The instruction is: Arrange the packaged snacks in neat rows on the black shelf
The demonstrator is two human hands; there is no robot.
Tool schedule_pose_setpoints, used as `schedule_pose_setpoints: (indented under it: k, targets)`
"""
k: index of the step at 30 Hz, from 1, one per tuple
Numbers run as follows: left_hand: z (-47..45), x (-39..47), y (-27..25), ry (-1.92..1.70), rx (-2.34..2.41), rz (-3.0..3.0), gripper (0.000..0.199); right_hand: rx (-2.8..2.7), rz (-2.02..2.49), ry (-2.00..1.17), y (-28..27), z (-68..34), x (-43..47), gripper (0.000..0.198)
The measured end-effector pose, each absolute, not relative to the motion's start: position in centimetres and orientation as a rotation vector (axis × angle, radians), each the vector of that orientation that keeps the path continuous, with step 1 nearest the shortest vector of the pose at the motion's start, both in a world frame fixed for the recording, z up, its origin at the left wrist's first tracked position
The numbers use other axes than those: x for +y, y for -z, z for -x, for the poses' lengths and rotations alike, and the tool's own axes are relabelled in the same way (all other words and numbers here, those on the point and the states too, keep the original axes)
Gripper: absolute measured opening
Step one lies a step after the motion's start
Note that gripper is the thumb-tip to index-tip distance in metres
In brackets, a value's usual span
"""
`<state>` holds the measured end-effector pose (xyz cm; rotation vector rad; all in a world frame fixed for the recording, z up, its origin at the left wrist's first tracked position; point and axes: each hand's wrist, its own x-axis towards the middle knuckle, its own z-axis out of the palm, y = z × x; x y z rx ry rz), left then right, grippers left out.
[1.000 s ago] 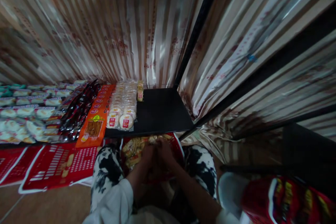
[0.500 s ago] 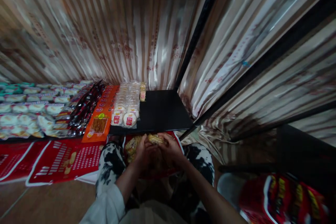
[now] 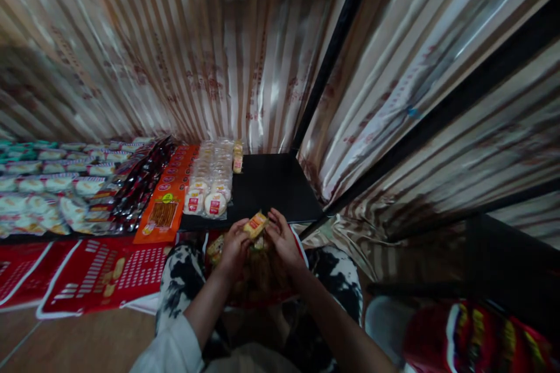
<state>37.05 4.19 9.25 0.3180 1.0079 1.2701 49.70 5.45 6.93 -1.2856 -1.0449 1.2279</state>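
A small yellow snack packet [image 3: 255, 224] with an orange-red label is held tilted between my two hands, just in front of the shelf's edge. My left hand [image 3: 234, 246] pinches its left end with closed fingers. At the packet's right end, the fingers of my right hand [image 3: 283, 243] are curled against it. Below both hands a red bag [image 3: 301, 249] lies open between my knees, with more yellowish packets [image 3: 216, 247] inside. Part of its contents is dark and hard to make out.
A black shelf [image 3: 273, 186] holds clear packs of round white biscuits [image 3: 215, 204], a single yellow packet [image 3: 237, 157], an orange snack bag [image 3: 161, 210], dark red packets [image 3: 142, 186] and rows of white packets [image 3: 48, 183]. Black posts [image 3: 335, 58] stand right; red packs [image 3: 494, 335] lie lower right.
My hands have risen from the bag's opening toward the shelf edge, bringing up the yellow packet. Its orange-red label now faces up. The view has shifted slightly.
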Motion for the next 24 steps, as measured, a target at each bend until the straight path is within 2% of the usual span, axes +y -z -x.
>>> schedule_pose_setpoints:
  k: [7, 12, 18, 24]
  targets:
    - [-37.2, 5.3, -9.3, -1.312, 1.059, -0.409, 0.047, -0.801, 1.245, -1.450, -6.3, -48.9, 7.8, 0.049]
    - [-37.5, 7.1, -9.5, -1.350, 1.177, -0.567, 0.040, -0.803, 1.251, -1.415, -6.8, -48.6, 10.8, 0.043]
    - [-38.6, 10.9, -8.2, -1.459, 1.334, -0.579, 0.032, -0.863, 1.267, -1.367, -7.0, -47.7, 14.5, 0.049]
    - [-39.3, 13.6, -7.1, -1.486, 1.459, -0.565, 0.046, -0.966, 1.197, -1.239, -6.9, -46.5, 19.3, 0.051]
